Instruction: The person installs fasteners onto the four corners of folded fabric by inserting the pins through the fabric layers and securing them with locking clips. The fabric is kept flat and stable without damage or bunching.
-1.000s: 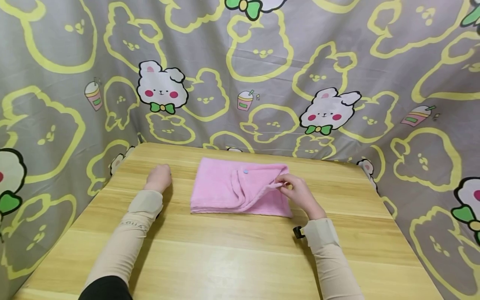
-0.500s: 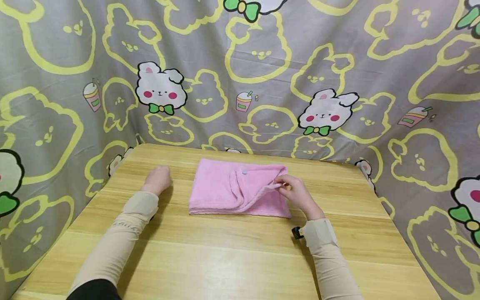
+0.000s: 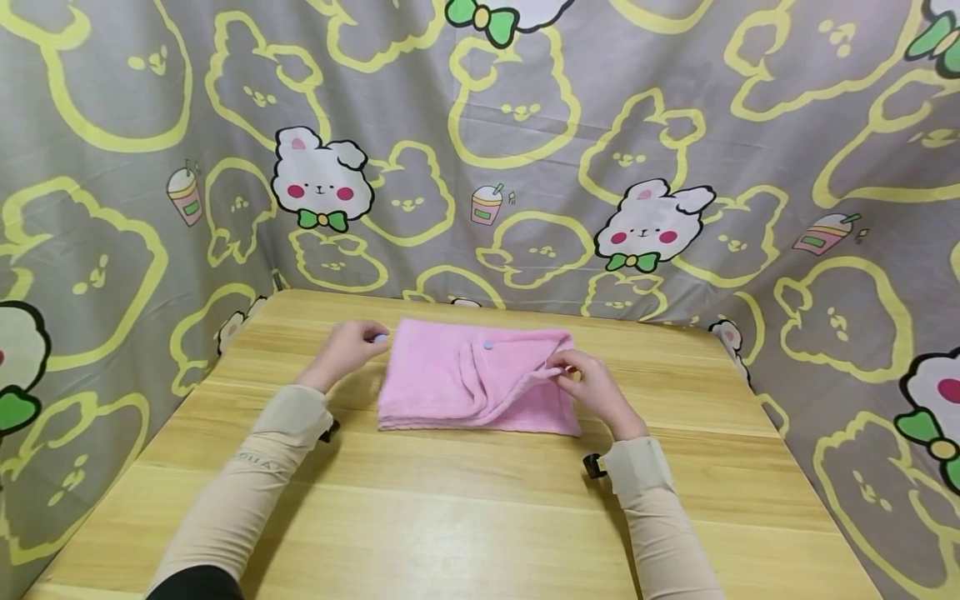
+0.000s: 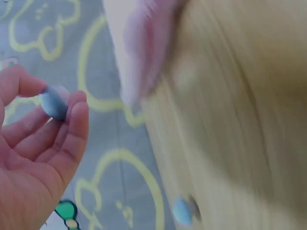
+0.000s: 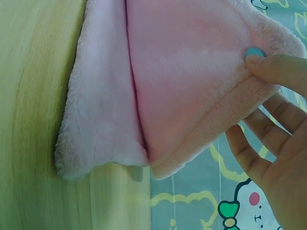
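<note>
A folded pink plush cloth (image 3: 435,367) lies on the table, its front right flap raised. My right hand (image 3: 596,387) pinches that flap; in the right wrist view its thumb presses a small round blue piece (image 5: 254,51) against the cloth. My left hand (image 3: 345,354), beside the cloth's left edge, pinches another small rounded blue piece (image 4: 53,103) between thumb and fingers. One more blue piece (image 3: 488,345) shows on the cloth's upper face. In the left wrist view, a blue piece (image 4: 182,211) sits on the wood close to the table edge.
The wooden table (image 3: 450,517) reaches back to a grey curtain (image 3: 420,100) printed with cartoon bunnies, which also hangs along both sides. A black wrist camera (image 3: 595,466) is strapped under the right cuff, and another (image 3: 330,431) under the left.
My left hand has moved right towards the cloth and turned, and a blue piece now shows at its fingertips. The right hand and the cloth stay as they were.
</note>
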### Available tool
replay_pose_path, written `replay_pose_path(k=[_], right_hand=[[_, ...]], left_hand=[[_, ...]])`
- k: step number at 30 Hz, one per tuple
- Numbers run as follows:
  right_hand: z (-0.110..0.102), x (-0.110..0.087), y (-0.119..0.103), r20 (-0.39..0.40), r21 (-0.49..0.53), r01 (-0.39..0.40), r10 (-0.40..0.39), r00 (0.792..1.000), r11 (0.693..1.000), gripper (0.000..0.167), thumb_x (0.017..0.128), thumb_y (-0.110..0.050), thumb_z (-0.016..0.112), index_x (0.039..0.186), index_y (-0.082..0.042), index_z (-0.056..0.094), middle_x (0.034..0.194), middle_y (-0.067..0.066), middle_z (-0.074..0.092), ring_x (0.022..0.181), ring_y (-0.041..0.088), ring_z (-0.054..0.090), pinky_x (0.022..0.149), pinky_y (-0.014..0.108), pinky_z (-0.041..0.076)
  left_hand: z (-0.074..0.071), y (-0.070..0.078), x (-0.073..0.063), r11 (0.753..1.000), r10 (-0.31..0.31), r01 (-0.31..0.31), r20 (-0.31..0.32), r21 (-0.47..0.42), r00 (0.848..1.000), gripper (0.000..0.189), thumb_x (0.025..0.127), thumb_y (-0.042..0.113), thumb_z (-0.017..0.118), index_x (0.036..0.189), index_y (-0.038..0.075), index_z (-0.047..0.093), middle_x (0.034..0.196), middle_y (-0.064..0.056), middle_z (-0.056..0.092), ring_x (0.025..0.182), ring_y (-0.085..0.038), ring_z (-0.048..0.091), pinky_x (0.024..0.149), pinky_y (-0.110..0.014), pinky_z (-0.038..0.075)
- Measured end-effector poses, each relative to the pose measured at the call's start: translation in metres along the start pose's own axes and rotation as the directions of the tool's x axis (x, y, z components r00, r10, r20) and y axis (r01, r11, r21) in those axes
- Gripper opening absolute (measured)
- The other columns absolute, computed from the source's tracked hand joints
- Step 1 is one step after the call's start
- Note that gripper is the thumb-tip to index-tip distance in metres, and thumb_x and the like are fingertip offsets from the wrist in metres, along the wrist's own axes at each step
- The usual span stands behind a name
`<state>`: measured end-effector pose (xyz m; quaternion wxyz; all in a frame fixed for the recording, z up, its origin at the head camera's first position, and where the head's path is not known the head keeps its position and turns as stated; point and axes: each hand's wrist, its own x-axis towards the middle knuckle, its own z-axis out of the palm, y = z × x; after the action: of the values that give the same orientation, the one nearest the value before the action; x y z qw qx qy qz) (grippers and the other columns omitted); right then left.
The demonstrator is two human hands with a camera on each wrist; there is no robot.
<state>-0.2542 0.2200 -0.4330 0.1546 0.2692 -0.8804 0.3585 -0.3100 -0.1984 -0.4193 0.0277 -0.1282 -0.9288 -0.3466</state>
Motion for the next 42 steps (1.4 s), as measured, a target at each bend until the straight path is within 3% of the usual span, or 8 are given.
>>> replay_pose_path(k=[4, 8, 12, 16, 22, 30, 37, 42], right_hand=[[0.000, 0.000, 0.000, 0.000, -0.004, 0.006, -0.006, 1.000, 1.000, 0.019, 0.081, 0.009, 0.067, 0.095, -0.004, 0.070, 0.095, 0.010, 0.072, 0.083, 0.025, 0.066, 0.077, 0.037, 0.057], [0.000, 0.000, 0.000, -0.001, -0.003, 0.014, -0.014, 1.000, 1.000, 0.020, 0.081, 0.010, 0.067, 0.094, -0.005, 0.070, 0.094, 0.010, 0.071, 0.082, 0.024, 0.066, 0.076, 0.036, 0.057], [0.001, 0.000, 0.001, -0.003, 0.000, 0.019, -0.019, 1.000, 1.000, 0.019, 0.081, 0.009, 0.067, 0.094, -0.005, 0.070, 0.094, 0.009, 0.071, 0.081, 0.023, 0.065, 0.075, 0.037, 0.057], [0.001, 0.000, 0.001, -0.001, -0.002, 0.016, -0.016, 1.000, 1.000, 0.018, 0.082, 0.008, 0.067, 0.095, -0.005, 0.070, 0.094, 0.009, 0.071, 0.082, 0.024, 0.065, 0.076, 0.037, 0.057], [0.002, 0.000, 0.004, 0.005, 0.004, 0.027, -0.027, 1.000, 1.000, 0.018, 0.083, 0.007, 0.067, 0.095, -0.006, 0.070, 0.094, 0.009, 0.071, 0.082, 0.025, 0.065, 0.076, 0.038, 0.057], [0.001, -0.001, 0.003, -0.004, 0.002, 0.031, -0.031, 0.999, 1.000, 0.020, 0.081, 0.009, 0.067, 0.094, -0.007, 0.070, 0.093, 0.007, 0.071, 0.080, 0.018, 0.064, 0.074, 0.033, 0.056], [0.002, -0.001, 0.004, 0.000, 0.007, 0.026, -0.026, 1.000, 1.000, 0.019, 0.082, 0.007, 0.067, 0.094, -0.008, 0.070, 0.093, 0.007, 0.071, 0.081, 0.018, 0.064, 0.075, 0.035, 0.057], [0.001, -0.002, 0.004, 0.002, 0.012, 0.030, -0.030, 1.000, 0.999, 0.019, 0.082, 0.007, 0.067, 0.094, -0.007, 0.070, 0.092, 0.007, 0.071, 0.083, 0.020, 0.065, 0.076, 0.036, 0.057]], left_hand=[[0.013, 0.018, 0.005, 0.990, 0.032, -0.028, 0.028, -0.136, 0.999, 0.033, 0.089, 0.015, 0.061, 0.119, 0.001, 0.067, 0.112, -0.017, 0.072, 0.100, -0.027, 0.068, 0.085, -0.040, 0.057], [0.027, 0.034, 0.010, 0.953, 0.047, -0.027, 0.058, -0.302, 0.997, 0.034, 0.089, 0.012, 0.063, 0.121, 0.001, 0.067, 0.111, -0.021, 0.071, 0.095, -0.026, 0.072, 0.083, -0.034, 0.058], [0.043, 0.049, 0.016, 0.859, 0.068, -0.012, 0.090, -0.511, 0.994, 0.033, 0.091, 0.008, 0.062, 0.122, -0.003, 0.064, 0.116, -0.029, 0.066, 0.093, -0.026, 0.073, 0.084, -0.032, 0.059], [0.062, 0.064, 0.021, 0.754, 0.109, 0.001, 0.128, -0.656, 0.986, 0.033, 0.092, 0.002, 0.060, 0.123, -0.009, 0.060, 0.122, -0.034, 0.061, 0.089, -0.020, 0.072, 0.085, -0.031, 0.058], [0.091, 0.087, 0.026, 0.671, 0.113, 0.061, 0.183, -0.739, 0.977, 0.032, 0.094, 0.003, 0.058, 0.124, -0.009, 0.059, 0.120, -0.031, 0.063, 0.095, -0.024, 0.071, 0.090, -0.037, 0.056], [0.121, 0.109, 0.044, 0.637, 0.099, 0.095, 0.204, -0.765, 0.974, 0.032, 0.093, 0.007, 0.060, 0.124, -0.003, 0.062, 0.117, -0.025, 0.067, 0.090, -0.013, 0.071, 0.092, -0.031, 0.056], [0.138, 0.131, 0.053, 0.686, 0.149, 0.049, 0.206, -0.726, 0.967, 0.033, 0.093, 0.010, 0.062, 0.124, 0.001, 0.063, 0.109, -0.016, 0.073, 0.093, -0.014, 0.071, 0.091, -0.030, 0.056], [0.146, 0.143, 0.055, 0.680, 0.184, 0.048, 0.234, -0.732, 0.955, 0.032, 0.094, 0.010, 0.060, 0.125, 0.002, 0.064, 0.113, -0.020, 0.070, 0.095, -0.017, 0.071, 0.092, -0.030, 0.055]])
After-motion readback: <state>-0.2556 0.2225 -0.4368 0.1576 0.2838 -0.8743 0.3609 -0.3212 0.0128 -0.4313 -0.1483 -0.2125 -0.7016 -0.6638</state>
